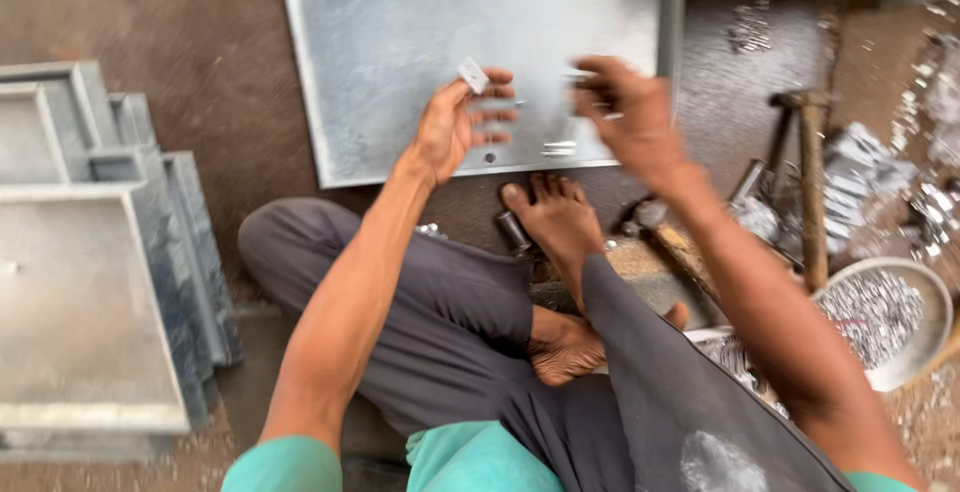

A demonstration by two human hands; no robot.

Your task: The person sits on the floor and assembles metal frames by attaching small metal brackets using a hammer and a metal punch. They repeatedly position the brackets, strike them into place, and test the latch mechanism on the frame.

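A large flat metal sheet [400, 42] with a raised rim lay on the floor [220, 42], under and beyond both hands. A stack of similar metal trays [90, 292] sat well off to the left of the left hand [455, 127]. To the right of the right hand [625, 117] stood a round bowl of small metal pieces [885, 317], nearer the person than that hand, with a wooden-handled hammer [808, 182] between bowl and hand. The person's bare foot [555, 217] rested just below the sheet's near edge, between the two hands. The left hand pinched a small pale metal tab [473, 75] at its fingertips. The right hand was blurred, curled closed around something thin and metallic; what exactly could not be told.
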